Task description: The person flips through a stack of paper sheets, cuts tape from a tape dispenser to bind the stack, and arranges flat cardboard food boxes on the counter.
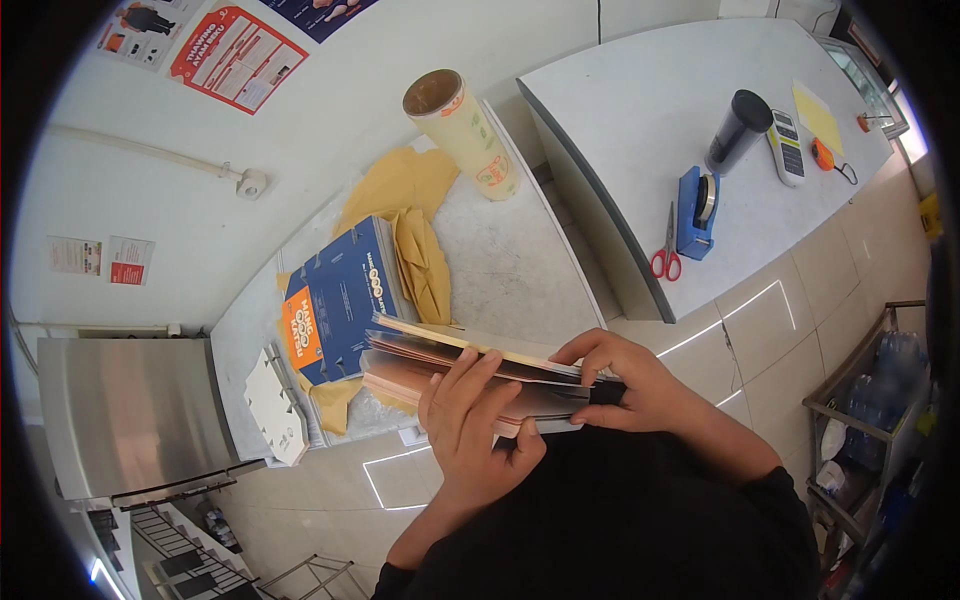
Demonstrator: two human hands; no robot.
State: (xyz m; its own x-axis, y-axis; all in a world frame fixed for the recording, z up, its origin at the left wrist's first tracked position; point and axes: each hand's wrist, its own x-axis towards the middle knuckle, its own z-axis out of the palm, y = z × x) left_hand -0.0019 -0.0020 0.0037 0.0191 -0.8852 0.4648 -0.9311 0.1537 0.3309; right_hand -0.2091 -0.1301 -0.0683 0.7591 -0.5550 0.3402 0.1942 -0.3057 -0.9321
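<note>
In front of my chest I hold a stack of thin flat cardboard sheets point(460, 385) with pale and brownish edges. My left hand point(470, 420) grips its near left side, fingers over the top and thumb at the lower edge. The right hand point(625, 380) pinches the right end, where the layers are slightly fanned apart. Just beyond lies a pile of blue flat-packed cartons point(340, 290) with an orange printed panel. Crumpled brown wrapping paper point(420, 265) lies under and beside them. A white notched cardboard piece point(272, 405) rests at the table's left end.
A printed cream film roll point(465, 135) stands on the white table point(510, 250). The neighbouring counter point(620, 110) bears red-handled scissors point(667, 255), a blue tape dispenser point(695, 215), a dark tumbler point(738, 132) and a calculator-like device point(786, 148). A rack with bottles point(870, 400) stands right.
</note>
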